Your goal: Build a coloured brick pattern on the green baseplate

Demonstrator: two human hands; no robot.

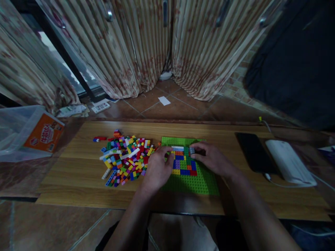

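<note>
A green baseplate [199,183] lies on the low wooden board [78,174], with a patch of coloured bricks [184,164] built on its middle. My left hand [157,167] rests on the plate's left edge, fingers curled, thumb and forefinger pinched toward the top row of the patch. My right hand [211,157] comes in from the right, its fingertips pressed on a small pale brick [192,150] at the patch's upper right. A heap of loose bricks [125,157] lies just left of my left hand.
A clear plastic box [15,132] with an orange packet [44,132] stands at the far left. A black phone [252,151] and a white power bank [288,160] with a cable lie at the board's right. Curtains hang behind, over tiled floor.
</note>
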